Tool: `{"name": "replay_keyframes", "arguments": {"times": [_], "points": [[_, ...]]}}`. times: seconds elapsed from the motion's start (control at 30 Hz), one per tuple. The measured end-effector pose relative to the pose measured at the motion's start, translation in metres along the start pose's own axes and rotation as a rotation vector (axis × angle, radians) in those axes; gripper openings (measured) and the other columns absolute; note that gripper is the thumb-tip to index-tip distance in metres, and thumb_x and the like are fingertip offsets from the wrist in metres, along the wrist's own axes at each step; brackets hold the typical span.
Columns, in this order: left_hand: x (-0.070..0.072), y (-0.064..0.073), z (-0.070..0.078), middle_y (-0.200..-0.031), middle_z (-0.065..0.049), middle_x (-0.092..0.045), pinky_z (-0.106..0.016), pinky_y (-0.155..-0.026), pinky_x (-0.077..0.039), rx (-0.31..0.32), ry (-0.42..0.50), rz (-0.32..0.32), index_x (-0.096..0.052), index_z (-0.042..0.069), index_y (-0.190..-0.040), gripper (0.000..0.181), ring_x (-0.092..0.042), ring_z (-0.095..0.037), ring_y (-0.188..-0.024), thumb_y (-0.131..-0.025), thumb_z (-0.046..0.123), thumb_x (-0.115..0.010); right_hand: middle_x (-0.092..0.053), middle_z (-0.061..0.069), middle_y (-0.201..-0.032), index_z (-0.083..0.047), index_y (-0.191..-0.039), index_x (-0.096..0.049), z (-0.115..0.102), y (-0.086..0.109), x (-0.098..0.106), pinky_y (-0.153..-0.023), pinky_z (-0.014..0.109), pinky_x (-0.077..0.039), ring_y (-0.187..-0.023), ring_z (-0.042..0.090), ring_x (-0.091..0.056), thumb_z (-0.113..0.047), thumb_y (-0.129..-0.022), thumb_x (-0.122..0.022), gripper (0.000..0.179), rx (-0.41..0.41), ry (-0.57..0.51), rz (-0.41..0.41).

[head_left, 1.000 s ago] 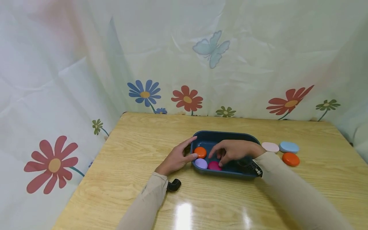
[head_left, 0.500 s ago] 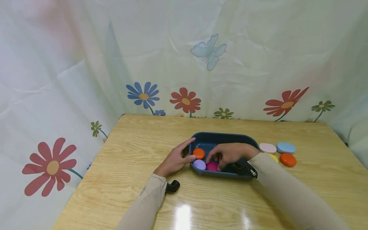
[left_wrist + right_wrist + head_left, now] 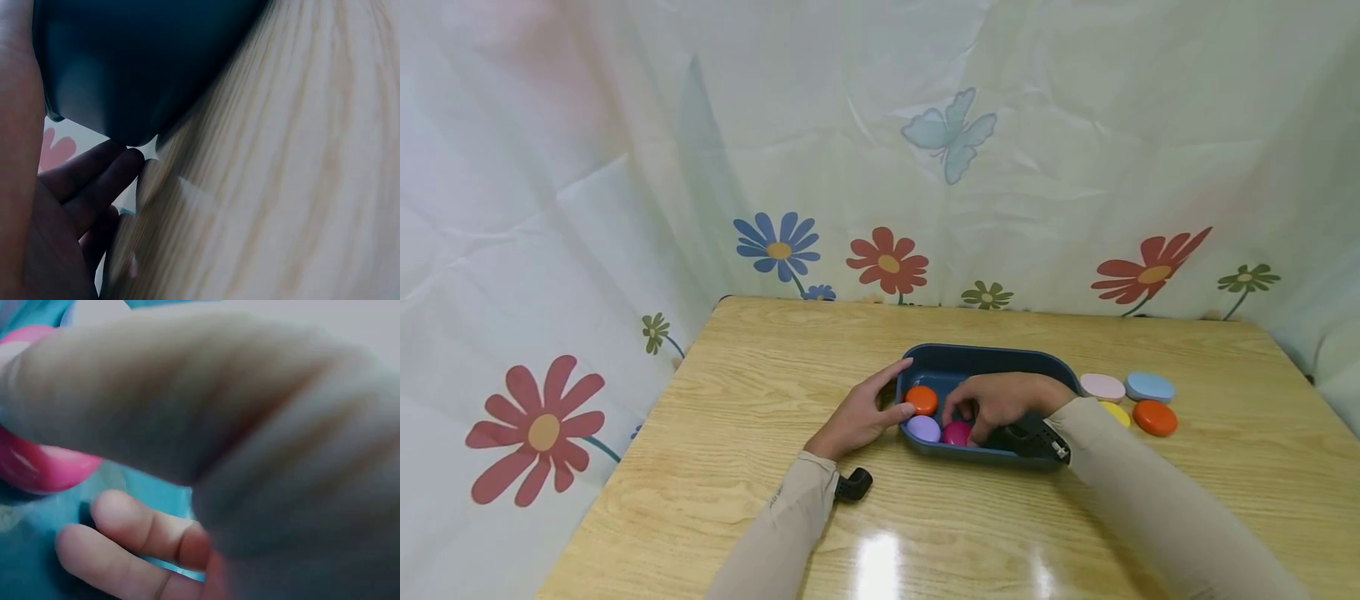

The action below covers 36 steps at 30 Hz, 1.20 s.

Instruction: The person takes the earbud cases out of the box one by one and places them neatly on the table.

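Note:
A dark blue tray [image 3: 992,354] with rounded corners stands on the table. My left hand [image 3: 857,417] holds its left end, the thumb over the rim and the fingers along the outer wall. In the left wrist view, fingertips [image 3: 128,153] meet the tray's wall. My right hand [image 3: 1000,400] reaches inside and pinches a glossy magenta round piece [image 3: 957,432], partly covered by the fingers. In the right wrist view the thumb lies across this magenta piece [image 3: 53,469]. Beside it in the tray are a lilac round piece [image 3: 924,429] and an orange round piece [image 3: 922,400].
Right of the tray, a pale pink oval piece [image 3: 1102,387], a light blue oval piece [image 3: 1150,387], a yellow piece [image 3: 1117,413] and another orange round piece [image 3: 1155,417] lie on the wooden table [image 3: 790,350]. A flowered cloth [image 3: 1045,183] hangs behind.
My right thumb and fingers have closed in around the magenta piece. The yellow piece has come into view from behind the right sleeve. My left hand keeps its place on the tray.

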<state>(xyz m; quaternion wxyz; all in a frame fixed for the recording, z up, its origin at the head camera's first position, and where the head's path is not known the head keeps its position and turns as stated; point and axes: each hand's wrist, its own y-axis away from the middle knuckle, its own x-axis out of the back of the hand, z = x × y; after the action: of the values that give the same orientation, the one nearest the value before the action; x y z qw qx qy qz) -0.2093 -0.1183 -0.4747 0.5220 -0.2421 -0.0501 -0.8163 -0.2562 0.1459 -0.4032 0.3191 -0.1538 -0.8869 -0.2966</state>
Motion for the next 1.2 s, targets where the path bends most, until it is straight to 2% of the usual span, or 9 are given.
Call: {"name": "replay_keyframes", "arguments": {"times": [0.13,0.27,0.57,0.87,1.07,1.2], "points": [[0.001,0.0,-0.001,-0.159,0.012,-0.031,-0.039,-0.119,-0.026,0.009,-0.026,0.006,-0.034,0.041,-0.155,0.066,-0.028,-0.011,-0.146,-0.097,0.037,-0.067,-0.057,0.003,-0.091,-0.021,-0.101,-0.067,-0.002,-0.001,0.001,-0.069,0.032,-0.043,-0.085,0.02,-0.051,-0.014,-0.079,-0.083,0.027,0.005,0.006,0.016],[-0.001,-0.001,-0.002,-0.159,0.013,-0.031,-0.041,-0.118,-0.026,0.007,-0.033,0.003,-0.034,0.043,-0.154,0.065,-0.029,-0.012,-0.146,-0.097,0.041,-0.066,-0.058,0.002,-0.091,-0.018,-0.099,-0.064,-0.001,0.0,0.0,-0.071,0.034,-0.044,-0.085,0.021,-0.052,-0.015,-0.08,-0.083,0.027,0.015,-0.01,0.037],[-0.002,-0.002,-0.001,-0.159,0.015,-0.03,-0.041,-0.118,-0.027,0.012,-0.021,-0.006,-0.034,0.044,-0.154,0.064,-0.028,-0.012,-0.146,-0.098,0.041,-0.065,-0.058,0.002,-0.09,-0.017,-0.106,-0.063,0.0,0.002,-0.002,-0.069,0.031,-0.046,-0.082,0.02,-0.053,-0.018,-0.081,-0.084,0.032,0.055,-0.026,0.087],[0.001,0.002,-0.001,-0.158,0.016,-0.03,-0.042,-0.119,-0.025,0.04,-0.034,-0.008,-0.034,0.047,-0.153,0.065,-0.028,-0.01,-0.146,-0.098,0.037,-0.066,-0.061,0.002,-0.101,-0.018,-0.114,-0.065,0.004,-0.001,-0.003,-0.075,0.036,-0.051,-0.088,0.021,-0.056,-0.013,-0.085,-0.079,0.033,0.055,-0.069,0.091],[-0.001,0.004,0.001,-0.159,0.014,-0.031,-0.044,-0.119,-0.024,0.052,-0.039,-0.004,-0.034,0.048,-0.153,0.064,-0.028,-0.012,-0.146,-0.099,0.035,-0.066,-0.062,0.0,-0.106,-0.017,-0.119,-0.065,0.0,0.008,0.0,-0.079,0.035,-0.052,-0.092,0.02,-0.057,-0.017,-0.088,-0.078,0.034,0.052,-0.049,0.153],[-0.002,0.002,0.002,-0.158,0.014,-0.032,-0.044,-0.119,-0.024,0.043,-0.033,-0.005,-0.034,0.047,-0.153,0.063,-0.028,-0.012,-0.146,-0.099,0.038,-0.065,-0.063,0.001,-0.106,-0.014,-0.123,-0.064,-0.004,0.019,0.003,-0.079,0.034,-0.053,-0.091,0.02,-0.059,-0.02,-0.089,-0.077,0.037,0.045,-0.052,0.233]]}}
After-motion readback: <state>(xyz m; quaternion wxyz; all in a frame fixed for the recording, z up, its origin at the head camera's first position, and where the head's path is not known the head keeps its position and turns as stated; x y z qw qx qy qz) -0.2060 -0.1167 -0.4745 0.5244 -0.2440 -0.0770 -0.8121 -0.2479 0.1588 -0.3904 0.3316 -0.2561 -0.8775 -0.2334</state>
